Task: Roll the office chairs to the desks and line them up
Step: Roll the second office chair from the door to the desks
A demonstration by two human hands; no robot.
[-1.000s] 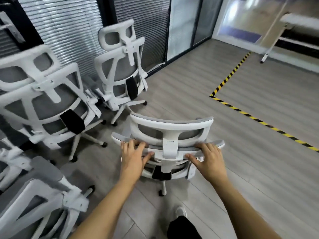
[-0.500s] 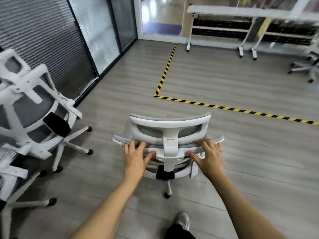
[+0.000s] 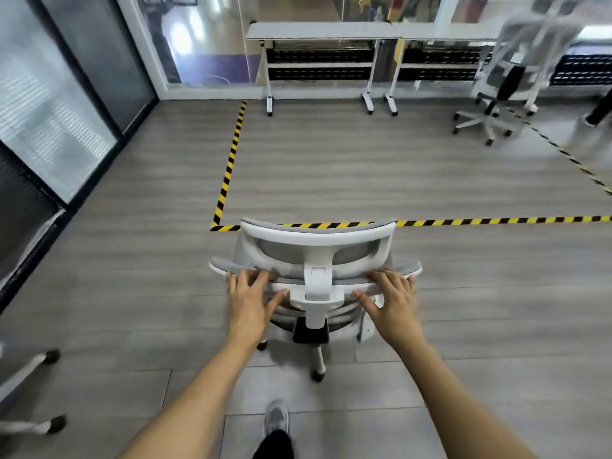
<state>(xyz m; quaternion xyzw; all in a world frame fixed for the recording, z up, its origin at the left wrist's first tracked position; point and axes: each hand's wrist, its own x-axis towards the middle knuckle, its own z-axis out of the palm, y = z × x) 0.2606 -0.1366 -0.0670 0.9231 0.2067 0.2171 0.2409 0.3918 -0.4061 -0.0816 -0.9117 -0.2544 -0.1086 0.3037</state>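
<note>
From where I stand, not a word, number or brand can be read anywhere. The only sign is the yellow-and-black striped tape stuck to the floor. One strip runs from a corner at about 11 o'clock away toward the desks at 12. Another crosses from that corner off to 3 o'clock, passing behind the headrest of the office chair. A third slants across at 2 o'clock. The coloured panels behind the glass at 1 o'clock are too blurred to make out any lettering.
</note>
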